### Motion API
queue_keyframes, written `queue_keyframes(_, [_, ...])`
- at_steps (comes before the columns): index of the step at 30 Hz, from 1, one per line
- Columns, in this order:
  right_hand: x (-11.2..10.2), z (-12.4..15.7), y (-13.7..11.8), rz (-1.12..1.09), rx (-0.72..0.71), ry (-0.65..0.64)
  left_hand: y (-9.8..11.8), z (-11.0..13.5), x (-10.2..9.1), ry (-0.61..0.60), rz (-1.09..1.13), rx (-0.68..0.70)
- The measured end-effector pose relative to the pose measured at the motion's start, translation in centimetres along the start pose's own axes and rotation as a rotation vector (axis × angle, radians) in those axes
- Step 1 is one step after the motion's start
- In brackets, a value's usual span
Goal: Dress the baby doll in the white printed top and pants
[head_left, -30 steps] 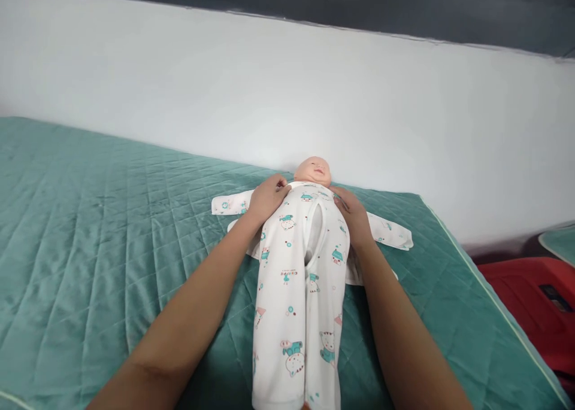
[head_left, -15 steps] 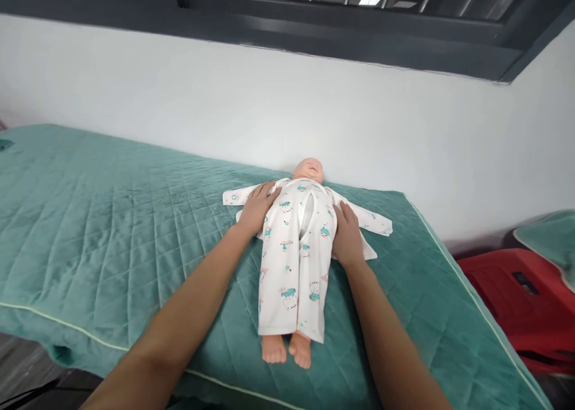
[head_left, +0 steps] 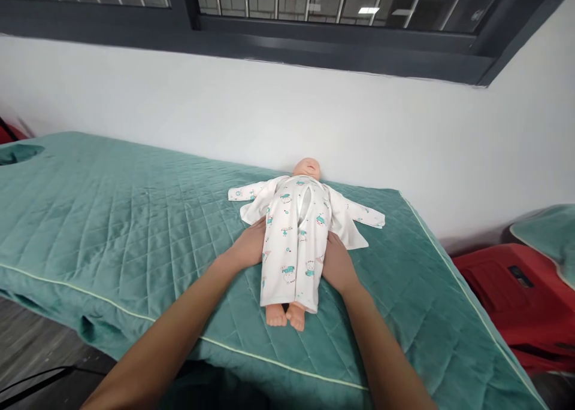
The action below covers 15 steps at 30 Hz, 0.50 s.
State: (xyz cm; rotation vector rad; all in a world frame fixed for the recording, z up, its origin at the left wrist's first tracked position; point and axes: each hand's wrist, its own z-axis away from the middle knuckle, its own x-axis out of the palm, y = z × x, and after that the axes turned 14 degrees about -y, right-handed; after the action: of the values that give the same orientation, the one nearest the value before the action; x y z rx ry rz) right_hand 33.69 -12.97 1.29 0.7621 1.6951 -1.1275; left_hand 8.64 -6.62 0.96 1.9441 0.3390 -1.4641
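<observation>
A baby doll [head_left: 307, 167] lies on its back on a green quilted cover, its bare feet [head_left: 275, 315] toward me. White printed trousers [head_left: 287, 248] with an opening at the crotch lie along its front, up to near its neck. Beneath them, a white printed jacket [head_left: 348, 218] is spread with both sleeves out sideways. My left hand [head_left: 249, 245] rests against the trousers' left edge, fingers stretched out and tips partly hidden. Along the opposite edge, my right hand [head_left: 338, 263] touches the trouser leg, its fingers extended and partly tucked behind the cloth.
The green quilted cover [head_left: 135, 218] drapes a bed against a white wall [head_left: 179, 105]. A dark-framed window [head_left: 336, 45] with bars is above. To the right stands a red plastic object [head_left: 498, 290] with green fabric [head_left: 548, 236] over part of it.
Both hands have slid down the trousers' sides toward the feet, from near the waist to about the upper legs. More of the jacket shows. The view has shifted slightly.
</observation>
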Motion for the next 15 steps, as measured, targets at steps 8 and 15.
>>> queue_keyframes(8, [0.1, -2.1, 0.3, -0.066, 0.042, 0.093, 0.7, -2.0, -0.6, -0.029, 0.251, -0.113])
queue_keyframes(15, [-0.3, -2.0, 0.8, -0.162, 0.072, 0.127, 1.6, -2.9, -1.1, 0.008, 0.317, -0.140])
